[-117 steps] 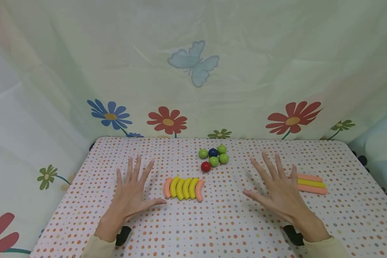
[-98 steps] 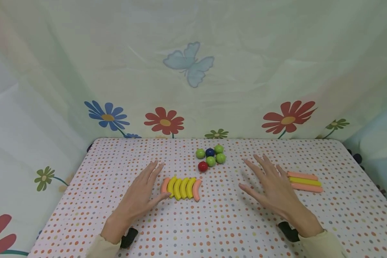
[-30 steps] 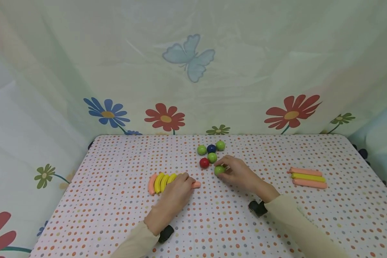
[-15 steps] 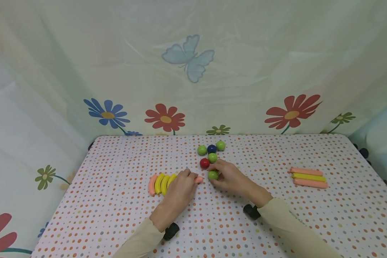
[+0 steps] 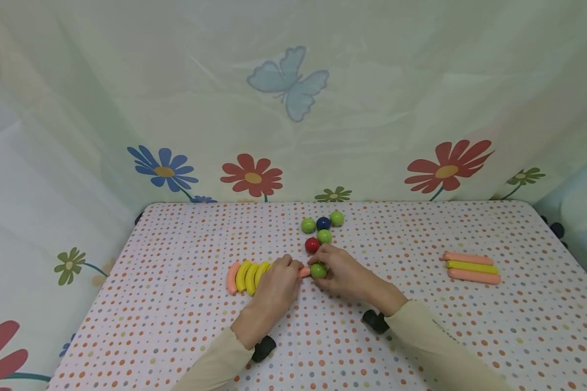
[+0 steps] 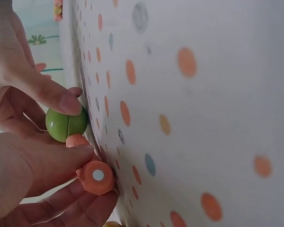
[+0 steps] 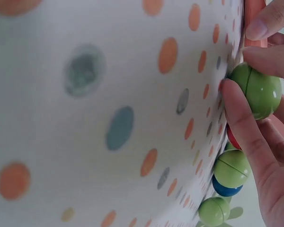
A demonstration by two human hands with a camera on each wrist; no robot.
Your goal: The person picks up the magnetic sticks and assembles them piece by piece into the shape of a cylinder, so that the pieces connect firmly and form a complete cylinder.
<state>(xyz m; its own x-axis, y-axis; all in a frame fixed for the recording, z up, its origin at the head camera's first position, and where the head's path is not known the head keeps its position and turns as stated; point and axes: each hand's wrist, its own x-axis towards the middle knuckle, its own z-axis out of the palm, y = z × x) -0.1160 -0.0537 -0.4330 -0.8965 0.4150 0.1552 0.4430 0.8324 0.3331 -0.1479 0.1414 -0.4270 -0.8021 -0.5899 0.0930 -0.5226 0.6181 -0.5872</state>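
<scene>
My left hand (image 5: 276,283) pinches an orange curved magnetic stick (image 6: 98,182) between thumb and fingers; a pale round dot shows in its near end. My right hand (image 5: 350,276) holds a green ball (image 5: 318,270) in its fingertips. The far end of the stick meets the ball in the left wrist view. Under and beside my left hand lies a row of yellow curved sticks (image 5: 250,278) with one orange curved stick (image 5: 232,277) at its left end; my hand covers part of the row. Just behind the right fingers sits a red ball (image 5: 312,245).
Farther back are a dark blue ball (image 5: 323,224) and several green balls (image 5: 308,225). Straight orange and yellow sticks (image 5: 472,267) lie side by side at the right. A dotted cloth covers the table (image 5: 176,326), and a printed curtain (image 5: 396,108) hangs behind it.
Both hands, spread over the table at first, have taken hold of an orange curved stick and a green ball. Over the last second the right hand brought the ball left to the stick's end.
</scene>
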